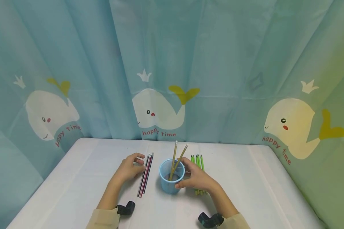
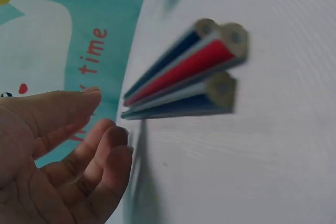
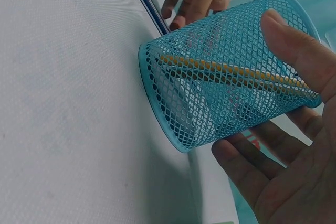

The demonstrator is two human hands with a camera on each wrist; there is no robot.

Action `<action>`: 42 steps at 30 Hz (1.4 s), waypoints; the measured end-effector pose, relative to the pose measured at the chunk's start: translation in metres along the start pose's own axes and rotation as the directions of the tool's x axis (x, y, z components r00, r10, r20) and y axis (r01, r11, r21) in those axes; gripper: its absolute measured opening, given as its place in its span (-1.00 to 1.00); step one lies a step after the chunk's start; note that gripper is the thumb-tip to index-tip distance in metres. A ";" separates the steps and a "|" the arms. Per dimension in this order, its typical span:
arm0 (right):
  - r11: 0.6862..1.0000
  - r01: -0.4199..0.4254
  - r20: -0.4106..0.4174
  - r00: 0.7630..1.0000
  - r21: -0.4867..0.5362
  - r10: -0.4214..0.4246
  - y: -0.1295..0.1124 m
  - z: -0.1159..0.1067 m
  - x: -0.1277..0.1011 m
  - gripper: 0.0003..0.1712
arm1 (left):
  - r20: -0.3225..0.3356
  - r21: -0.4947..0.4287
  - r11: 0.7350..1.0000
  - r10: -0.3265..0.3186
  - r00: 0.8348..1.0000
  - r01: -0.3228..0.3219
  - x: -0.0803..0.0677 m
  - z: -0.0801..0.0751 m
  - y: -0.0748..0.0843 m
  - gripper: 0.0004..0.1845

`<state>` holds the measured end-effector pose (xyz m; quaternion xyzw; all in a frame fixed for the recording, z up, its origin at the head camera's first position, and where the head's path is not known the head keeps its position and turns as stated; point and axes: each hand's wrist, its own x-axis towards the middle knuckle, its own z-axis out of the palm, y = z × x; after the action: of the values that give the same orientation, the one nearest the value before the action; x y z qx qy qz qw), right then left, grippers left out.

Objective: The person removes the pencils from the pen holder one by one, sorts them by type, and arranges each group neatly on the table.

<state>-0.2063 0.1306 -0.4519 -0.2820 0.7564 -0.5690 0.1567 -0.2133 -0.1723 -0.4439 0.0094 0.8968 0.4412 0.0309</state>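
My right hand [image 1: 197, 177] holds a light blue mesh pencil cup [image 1: 169, 188] from its right side. In the right wrist view the thumb lies at the rim and the other fingers are on the opposite side. Two yellow pencils [image 1: 174, 155] lean inside the cup, eraser ends up. My left hand [image 1: 128, 168] is beside a bundle of striped pencils [image 1: 146, 176], its fingers loosely bent. In the left wrist view, flat ends of red and dark blue pencils [image 2: 184, 72] show, and nothing is between thumb and fingers.
Several green pencils [image 1: 202, 163] lie to the right of the cup, partly hidden by my right hand. The white table [image 1: 83, 178] ends at a blue-green curtain [image 1: 223, 63] with whale prints. A dark wrist device [image 1: 126, 208] sits on each arm.
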 end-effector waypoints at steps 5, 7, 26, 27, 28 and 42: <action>1.000 0.007 0.000 1.000 -0.004 -0.007 -0.001 -0.001 0.000 -0.12 | 0.001 -0.041 0.998 0.042 0.999 -0.042 -0.001 -0.003 0.010 -0.58; 1.000 0.004 0.002 1.000 0.001 -0.004 0.000 -0.001 0.000 -0.11 | -0.003 -0.043 0.996 0.084 0.997 -0.084 -0.002 -0.004 0.013 -0.60; 1.000 0.003 -0.002 1.000 -0.014 -0.003 0.003 0.003 0.000 -0.13 | 0.054 -0.032 0.899 0.438 0.898 -0.437 -0.029 0.013 0.062 -0.64; 1.000 0.002 -0.002 1.000 -0.015 -0.003 0.003 0.003 0.000 -0.13 | 0.063 -0.032 0.896 0.444 0.894 -0.443 -0.029 0.015 0.063 -0.64; 1.000 0.005 -0.002 1.000 -0.015 -0.005 0.002 0.003 0.000 -0.13 | 0.074 -0.029 0.893 0.450 0.890 -0.449 -0.030 0.018 0.063 -0.64; 1.000 0.009 0.006 1.000 -0.010 -0.008 0.001 0.001 -0.001 -0.12 | 0.143 -0.007 0.839 0.539 0.830 -0.544 -0.031 0.039 0.069 -0.58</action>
<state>-0.2053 0.1307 -0.4533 -0.2875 0.7575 -0.5652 0.1550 -0.1804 -0.1007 -0.4117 0.2942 0.8603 0.4149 -0.0331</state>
